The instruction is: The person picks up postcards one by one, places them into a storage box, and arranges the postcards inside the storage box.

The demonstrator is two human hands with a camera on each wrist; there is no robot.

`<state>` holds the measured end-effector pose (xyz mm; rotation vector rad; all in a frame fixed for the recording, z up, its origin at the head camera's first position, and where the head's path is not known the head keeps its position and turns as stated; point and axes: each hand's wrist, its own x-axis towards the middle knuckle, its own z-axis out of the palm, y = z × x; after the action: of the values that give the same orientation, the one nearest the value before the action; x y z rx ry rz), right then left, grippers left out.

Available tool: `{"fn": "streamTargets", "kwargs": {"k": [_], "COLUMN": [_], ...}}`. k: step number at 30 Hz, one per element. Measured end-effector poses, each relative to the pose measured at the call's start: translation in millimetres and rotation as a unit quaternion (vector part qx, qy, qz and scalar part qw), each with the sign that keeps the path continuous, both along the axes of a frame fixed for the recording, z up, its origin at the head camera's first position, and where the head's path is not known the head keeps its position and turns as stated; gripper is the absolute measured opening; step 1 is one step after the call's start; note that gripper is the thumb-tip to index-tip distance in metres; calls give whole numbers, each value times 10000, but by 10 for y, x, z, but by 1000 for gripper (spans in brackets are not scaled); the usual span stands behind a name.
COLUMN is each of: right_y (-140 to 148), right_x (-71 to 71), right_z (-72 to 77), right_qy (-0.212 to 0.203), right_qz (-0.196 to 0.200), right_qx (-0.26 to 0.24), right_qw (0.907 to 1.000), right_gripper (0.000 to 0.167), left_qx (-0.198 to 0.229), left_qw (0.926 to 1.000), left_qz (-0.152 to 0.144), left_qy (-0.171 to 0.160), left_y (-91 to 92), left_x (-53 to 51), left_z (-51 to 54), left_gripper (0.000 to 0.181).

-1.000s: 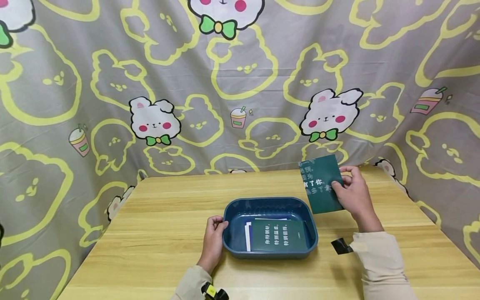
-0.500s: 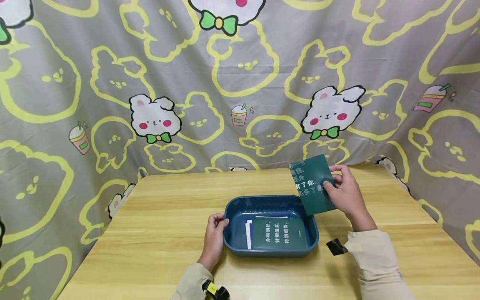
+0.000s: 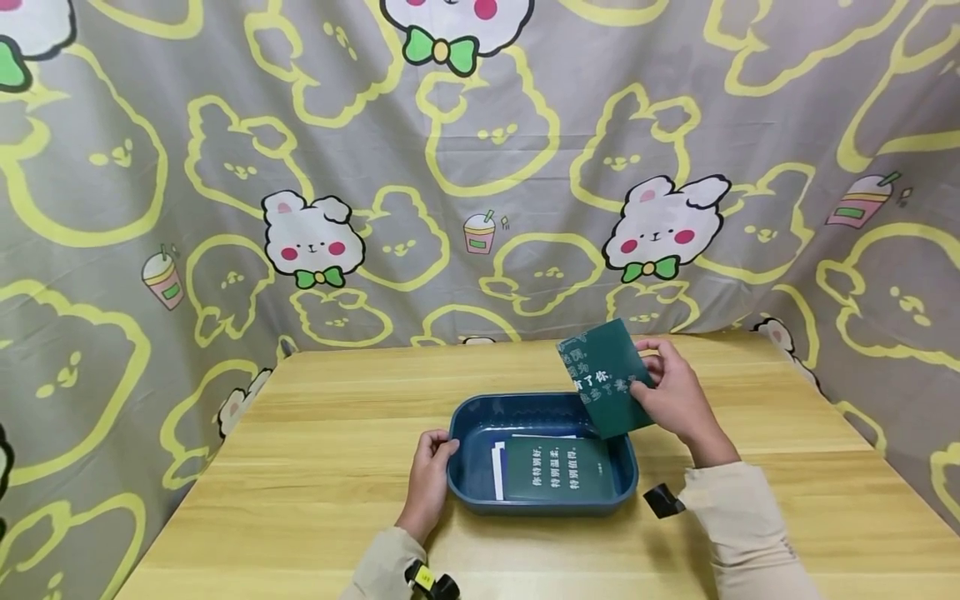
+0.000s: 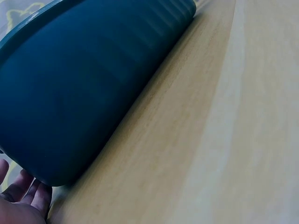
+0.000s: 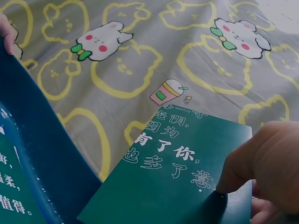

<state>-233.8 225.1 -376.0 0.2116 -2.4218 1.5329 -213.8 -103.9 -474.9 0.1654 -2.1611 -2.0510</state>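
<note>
A dark blue rectangular plastic basin (image 3: pixel 468 417) stands on the wooden table. Inside it lie several cards, the top one a green card (image 3: pixel 558 471) with white Chinese writing. My left hand (image 3: pixel 427 483) holds the basin's left end, thumb at the rim and fingers against the outer wall; the left wrist view shows those fingers (image 4: pixel 39 198) at the lower corner. Between thumb and fingers, my right hand (image 3: pixel 678 400) pinches another green card (image 3: pixel 611 383), tilted over the basin's back right corner. The right wrist view shows its printed face, with the fingers behind it partly hidden.
The wooden table (image 3: pixel 322 467) spreads around the basin on all sides. A grey curtain (image 3: pixel 405 333) with yellow outlines and rabbit faces hangs behind and at both sides. Black wrist devices (image 3: pixel 663 500) sit at the sleeve cuffs.
My right hand has moved left with the green card, from beside the basin to over its back right corner, and the card tilts more. The left hand stays at the basin.
</note>
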Motion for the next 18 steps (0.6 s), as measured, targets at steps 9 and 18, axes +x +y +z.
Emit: {"fn": "streamTargets", "kwargs": {"k": [9,18], "right_y": [-93,-149], "right_x": [-12,-33], "right_z": [-26,-92], "right_qy": [-115,44], "right_qz": [87,286], "right_qx": [261,657], "right_qw": [9996,9974], "right_gripper": [48,47], "left_qx": [-7,-32], "left_qw": [10000,10000], "left_qz": [4,-33], "left_qy": [0,-50], "left_y": [-5,-6], "left_x": [-10,7], "left_z": [0,11], "left_gripper": [21,19]}}
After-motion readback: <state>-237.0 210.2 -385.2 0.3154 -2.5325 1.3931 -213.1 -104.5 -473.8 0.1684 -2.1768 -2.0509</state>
